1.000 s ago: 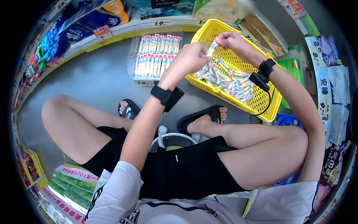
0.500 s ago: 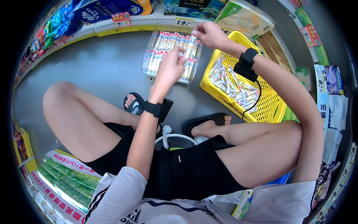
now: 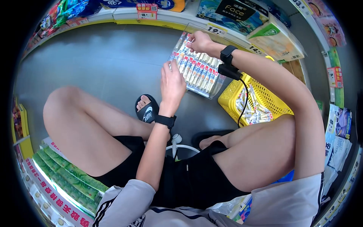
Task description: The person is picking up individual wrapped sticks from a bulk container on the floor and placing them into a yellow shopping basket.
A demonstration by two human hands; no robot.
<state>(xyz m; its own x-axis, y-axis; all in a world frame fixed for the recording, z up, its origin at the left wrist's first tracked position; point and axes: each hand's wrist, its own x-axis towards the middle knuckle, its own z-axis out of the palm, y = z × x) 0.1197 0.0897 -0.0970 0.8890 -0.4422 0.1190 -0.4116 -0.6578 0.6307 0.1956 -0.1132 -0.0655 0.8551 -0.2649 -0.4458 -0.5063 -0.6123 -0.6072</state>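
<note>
A clear box (image 3: 200, 85) on the floor holds two rows of small white, red and blue wrapped sticks (image 3: 198, 72). At its left side is my left hand (image 3: 172, 81), palm down, with the fingertips near the left end of the front row; what they touch is too small to make out. My right hand (image 3: 200, 41) is over the back row near the box's far left corner, fingers pinched at the end of a stick. To the right of the box, a yellow basket (image 3: 230, 90) contains many loose sticks of the same kind (image 3: 257, 109).
Beyond the box runs a shelf edge (image 3: 124, 14) with price tags and tissue packs (image 3: 234, 13). My bent legs and sandals (image 3: 146, 109) are on either side. Green packs (image 3: 68, 176) stand at the lower left, and more shelves line the right.
The view has shifted, so the box and basket appear further right. Both hands have moved from the box's right part to its left end.
</note>
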